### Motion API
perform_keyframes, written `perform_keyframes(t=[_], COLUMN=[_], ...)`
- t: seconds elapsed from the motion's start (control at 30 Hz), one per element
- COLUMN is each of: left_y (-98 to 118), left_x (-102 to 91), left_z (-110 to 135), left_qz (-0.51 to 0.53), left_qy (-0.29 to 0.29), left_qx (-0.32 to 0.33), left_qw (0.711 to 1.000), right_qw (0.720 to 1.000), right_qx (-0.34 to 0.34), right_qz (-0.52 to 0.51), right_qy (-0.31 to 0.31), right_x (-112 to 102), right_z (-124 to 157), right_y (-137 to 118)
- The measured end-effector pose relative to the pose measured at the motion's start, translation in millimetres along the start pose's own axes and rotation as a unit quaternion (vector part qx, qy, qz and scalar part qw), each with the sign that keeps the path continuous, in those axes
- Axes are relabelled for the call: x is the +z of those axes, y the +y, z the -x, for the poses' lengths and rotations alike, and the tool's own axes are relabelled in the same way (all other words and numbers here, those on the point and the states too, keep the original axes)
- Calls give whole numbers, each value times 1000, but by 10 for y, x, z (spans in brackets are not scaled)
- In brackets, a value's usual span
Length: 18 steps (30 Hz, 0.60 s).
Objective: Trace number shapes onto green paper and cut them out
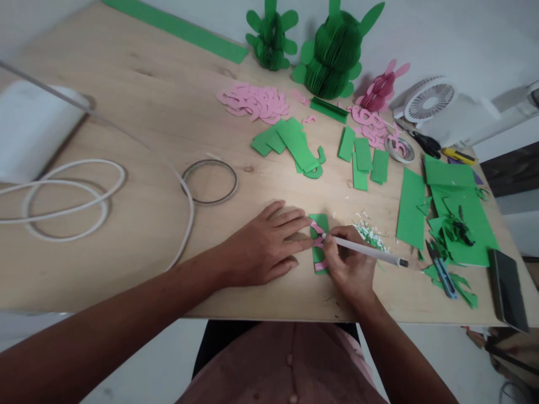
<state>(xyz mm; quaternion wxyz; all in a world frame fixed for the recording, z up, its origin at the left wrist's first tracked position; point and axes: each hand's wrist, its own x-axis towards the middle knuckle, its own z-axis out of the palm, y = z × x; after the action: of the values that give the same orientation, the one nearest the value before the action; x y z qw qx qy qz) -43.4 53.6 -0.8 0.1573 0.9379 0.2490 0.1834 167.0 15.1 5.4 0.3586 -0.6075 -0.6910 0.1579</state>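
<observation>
My right hand point(352, 264) grips a white pen point(366, 248), its tip down at a pink curved paper cutout point(316, 227). That cutout lies on a small green paper strip point(320, 217) near the table's front edge. Flat on the table, my left hand point(269, 247) has its fingers stretched out, with the fingertips touching the left edge of the strip and the cutout. Part of the cutout is hidden behind my fingers. Small white and green paper scraps point(370, 233) lie just right of my right hand.
Pink cutouts point(255, 102), green strips point(295, 140) and green paper figures point(337, 53) stand or lie toward the back. On the right are a blue cutter point(441, 269), green sheets point(410, 207) and a phone point(508, 289). A tape ring point(210, 180) and white cable point(107, 193) lie left.
</observation>
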Motion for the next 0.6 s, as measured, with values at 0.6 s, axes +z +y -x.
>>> perform_keyframes(t=[0.6], left_y=[-2], left_x=[-7], left_z=[-6], left_qz=[0], left_qy=[-2], left_qx=[-3], left_qw=[1000], right_qw=[1000], right_qx=[4], right_qz=[-17], right_qy=[14], right_x=[4], right_z=[5], right_y=[7])
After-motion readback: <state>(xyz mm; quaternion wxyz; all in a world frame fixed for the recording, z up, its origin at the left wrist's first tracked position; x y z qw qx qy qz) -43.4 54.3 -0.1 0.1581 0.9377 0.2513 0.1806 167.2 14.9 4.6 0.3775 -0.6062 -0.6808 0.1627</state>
